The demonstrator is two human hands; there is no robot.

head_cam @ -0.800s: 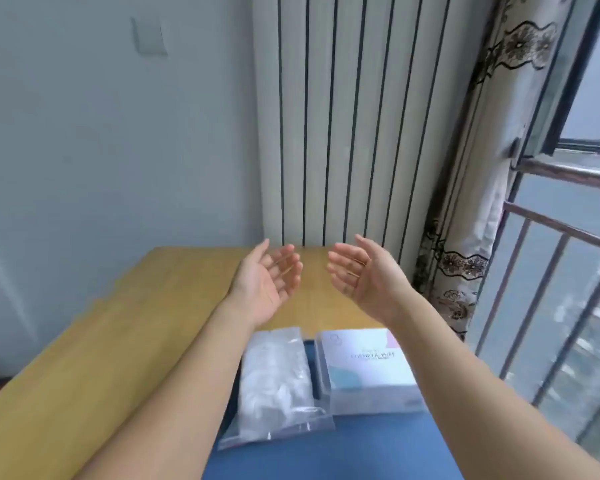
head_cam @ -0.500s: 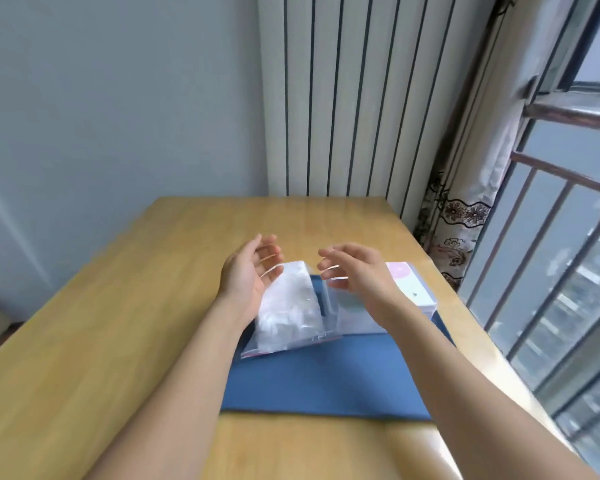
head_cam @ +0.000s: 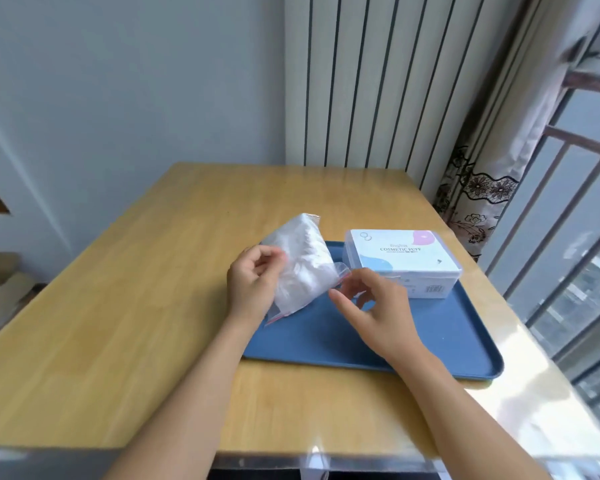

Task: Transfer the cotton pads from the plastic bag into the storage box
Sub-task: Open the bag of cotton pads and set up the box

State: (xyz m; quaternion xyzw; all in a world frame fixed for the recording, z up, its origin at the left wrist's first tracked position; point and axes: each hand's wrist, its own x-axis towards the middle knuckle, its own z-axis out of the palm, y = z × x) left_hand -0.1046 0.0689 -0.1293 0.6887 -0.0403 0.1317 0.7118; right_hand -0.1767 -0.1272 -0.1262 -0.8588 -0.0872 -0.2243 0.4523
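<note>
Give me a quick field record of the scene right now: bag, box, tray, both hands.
bag: clear zip bag of white pads, lifted off the tray at a tilt, zip end toward the person
box: lid on, standing on the far right of the tray
tray: blue, on the wooden table
left hand: grips the bag's left side
right hand: fingers at the bag's zip corner, pinch unclear
pads moved: none visible

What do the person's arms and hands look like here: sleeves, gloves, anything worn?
Both forearms are bare up to the bottom edge of the frame, with no sleeve showing. The left hand and right hand are bare too: no gloves, and no watch, wristband or ring shows on the parts in view. Nails look short and unpainted, though the picture is a little soft.
</note>
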